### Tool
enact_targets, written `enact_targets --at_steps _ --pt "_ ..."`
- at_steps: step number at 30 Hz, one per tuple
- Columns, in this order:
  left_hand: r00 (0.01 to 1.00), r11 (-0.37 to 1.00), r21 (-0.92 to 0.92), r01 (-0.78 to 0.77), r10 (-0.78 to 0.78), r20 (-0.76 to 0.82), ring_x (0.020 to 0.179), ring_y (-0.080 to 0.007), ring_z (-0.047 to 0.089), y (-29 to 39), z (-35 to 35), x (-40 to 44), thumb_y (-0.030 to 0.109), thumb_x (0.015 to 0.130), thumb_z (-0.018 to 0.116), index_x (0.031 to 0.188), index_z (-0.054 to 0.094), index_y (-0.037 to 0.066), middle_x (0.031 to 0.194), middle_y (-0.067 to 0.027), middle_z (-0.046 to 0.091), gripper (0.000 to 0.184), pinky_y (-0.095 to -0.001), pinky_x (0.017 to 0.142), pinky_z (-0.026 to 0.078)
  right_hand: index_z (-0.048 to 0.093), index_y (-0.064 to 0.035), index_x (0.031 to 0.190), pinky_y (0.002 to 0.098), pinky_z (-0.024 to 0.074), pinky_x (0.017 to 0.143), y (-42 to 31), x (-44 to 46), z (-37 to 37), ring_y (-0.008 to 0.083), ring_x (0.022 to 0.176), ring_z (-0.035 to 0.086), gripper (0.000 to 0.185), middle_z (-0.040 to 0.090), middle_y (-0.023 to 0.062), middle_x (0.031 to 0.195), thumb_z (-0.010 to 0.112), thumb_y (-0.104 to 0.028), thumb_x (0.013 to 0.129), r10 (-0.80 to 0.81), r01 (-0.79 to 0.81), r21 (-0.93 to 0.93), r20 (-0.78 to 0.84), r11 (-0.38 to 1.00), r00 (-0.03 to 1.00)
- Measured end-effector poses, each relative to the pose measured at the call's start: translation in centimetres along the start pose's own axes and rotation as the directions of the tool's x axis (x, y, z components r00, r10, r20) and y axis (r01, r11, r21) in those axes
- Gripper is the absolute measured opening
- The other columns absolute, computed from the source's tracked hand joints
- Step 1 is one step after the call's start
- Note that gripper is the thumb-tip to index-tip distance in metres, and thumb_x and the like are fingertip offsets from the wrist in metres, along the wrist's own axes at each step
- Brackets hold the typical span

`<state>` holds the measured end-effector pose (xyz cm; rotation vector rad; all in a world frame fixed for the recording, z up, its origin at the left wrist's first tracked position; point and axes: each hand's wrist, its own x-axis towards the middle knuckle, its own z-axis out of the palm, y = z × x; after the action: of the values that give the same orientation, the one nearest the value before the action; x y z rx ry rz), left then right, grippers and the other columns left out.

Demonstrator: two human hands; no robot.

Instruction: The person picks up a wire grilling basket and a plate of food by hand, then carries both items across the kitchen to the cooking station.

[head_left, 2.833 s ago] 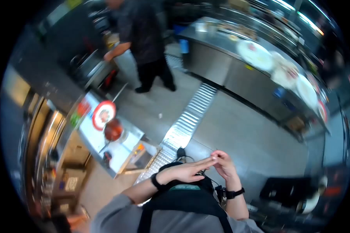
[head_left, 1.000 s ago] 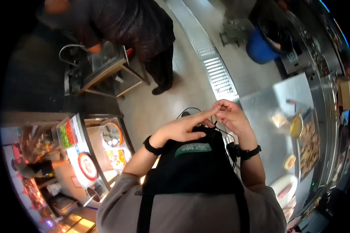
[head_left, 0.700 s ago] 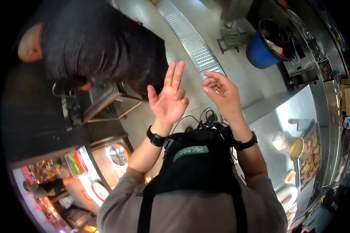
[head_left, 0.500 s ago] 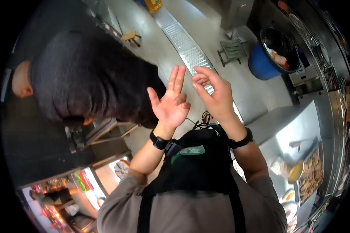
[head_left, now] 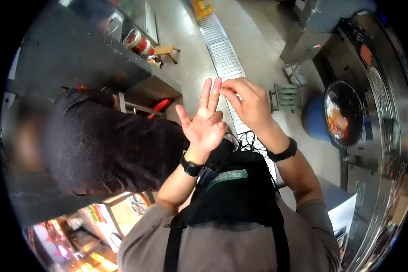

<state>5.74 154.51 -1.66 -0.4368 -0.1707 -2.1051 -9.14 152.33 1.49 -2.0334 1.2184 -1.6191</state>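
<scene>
At nine o'clock, a co-worker (head_left: pixel 118 143) turning could jostle the spread left hand (head_left: pixel 205 129) and curled right hand (head_left: pixel 251 105), its pinch unclear.

Right hand (head_left: pixel 249 104), fingers bent, hovering just beside left hand's (head_left: pixel 204 130) extended fingers, floor grating (head_left: pixel 225 58) showing beyond.

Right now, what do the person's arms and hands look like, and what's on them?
The left hand and right hand have no gloves. A black left wristband with a squarish block and a black right wristband circle the wrists. The grey-brown left sleeve and right sleeve are short, leaving the forearms bare.
</scene>
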Motion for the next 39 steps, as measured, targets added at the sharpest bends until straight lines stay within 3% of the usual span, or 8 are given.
enact_targets --at_steps 7,13,20,23,28,32,34,39 --pt "0.995 0.987 -0.131 -0.096 0.1 0.026 0.091 -0.0206 0.053 11.5 -6.5 12.2 0.058 0.084 0.059 0.152 0.013 0.02 0.159 0.0039 0.008 0.09 -0.0436 0.096 0.045 0.063 -0.0032 0.089 0.0354 0.0496 0.06 11.7 14.4 8.2 0.0291 0.069 0.063 0.01 0.064 0.0121 0.078 0.065 -0.011 0.084 -0.026 0.022 0.025 0.13 0.999 0.991" --pt "0.949 0.937 -0.162 -0.31 0.316 0.014 0.13 -0.0303 0.042 24.3 -9.7 23.8 0.047 0.084 0.064 0.149 0.021 0.013 0.158 -0.0041 0.011 0.085 -0.0477 0.107 0.036 0.065 -0.0013 0.089 0.0305 0.0496 0.06 19.1 25.4 14.4 0.0222 0.065 0.064 0.009 0.067 0.0118 0.078 0.065 -0.009 0.085 0.162 -0.186 0.094 0.219 0.978 0.962" --pt "0.903 0.902 0.038 -0.43 0.43 0.024 0.122 -0.0212 0.05 34.7 -11.8 31.8 0.04 0.087 0.06 0.151 0.014 0.01 0.159 0.0006 0.004 0.084 -0.0399 0.102 0.043 0.066 -0.0004 0.094 0.0284 0.0517 0.063 25.2 34.8 21.3 0.0206 0.069 0.066 0.012 0.068 0.0139 0.085 0.066 -0.006 0.084 0.231 -0.309 0.179 0.355 0.934 0.906" --pt "0.922 0.925 -0.025 -0.379 0.38 0.067 0.111 -0.0232 0.052 38.3 -13.2 34.7 0.056 0.086 0.055 0.152 0.01 0.019 0.159 0.0057 0.006 0.087 -0.0436 0.1 0.04 0.066 -0.0008 0.095 0.0317 0.0529 0.065 27.9 39.1 25.1 0.027 0.073 0.066 0.012 0.068 0.0144 0.086 0.066 -0.005 0.083 0.169 -0.232 0.204 0.283 0.951 0.944" --pt "0.908 0.909 -0.062 -0.412 0.415 0.052 0.097 -0.0194 0.053 42.4 -15.2 43.0 0.056 0.087 0.055 0.152 0.006 0.02 0.159 0.0065 0.002 0.089 -0.042 0.091 0.043 0.065 -0.0054 0.094 0.0366 0.0525 0.064 34.8 47.1 30.9 0.0299 0.074 0.064 0.015 0.066 0.0127 0.083 0.067 -0.007 0.08 -0.071 0.046 0.172 0.144 0.984 0.987" --pt "0.893 0.887 0.108 -0.448 0.45 0.009 0.103 -0.0223 0.054 47.0 -17.8 51.3 0.056 0.088 0.055 0.152 0.006 0.019 0.16 0.0033 0.002 0.088 -0.0446 0.091 0.044 0.064 -0.0061 0.091 0.0375 0.0504 0.06 41.1 55.2 33.9 0.0291 0.069 0.063 0.012 0.065 0.0107 0.079 0.066 -0.012 0.08 -0.202 0.189 0.146 0.079 0.971 0.976" --pt "0.926 0.901 0.216 -0.376 0.358 0.12 0.134 -0.018 0.037 50.0 -19.3 55.6 0.047 0.088 0.057 0.152 0.004 0.02 0.159 0.0042 0.006 0.087 -0.0407 0.098 0.044 0.063 -0.006 0.092 0.0384 0.0498 0.059 44.5 59.5 35.4 0.0291 0.066 0.062 0.013 0.064 0.0101 0.076 0.066 -0.012 0.08 -0.221 0.211 0.185 0.035 0.96 0.975" --pt "0.921 0.9 0.203 -0.387 0.365 0.136 0.128 -0.0267 0.045 55.7 -21.9 66.0 0.049 0.088 0.059 0.152 0.005 0.02 0.159 0.005 0.003 0.089 -0.0492 0.102 0.04 0.062 -0.0064 0.091 0.0373 0.0494 0.057 52.2 69.7 38.1 0.0273 0.065 0.063 0.014 0.064 0.0091 0.075 0.066 -0.013 0.08 -0.243 0.225 0.174 0.089 0.959 0.966"
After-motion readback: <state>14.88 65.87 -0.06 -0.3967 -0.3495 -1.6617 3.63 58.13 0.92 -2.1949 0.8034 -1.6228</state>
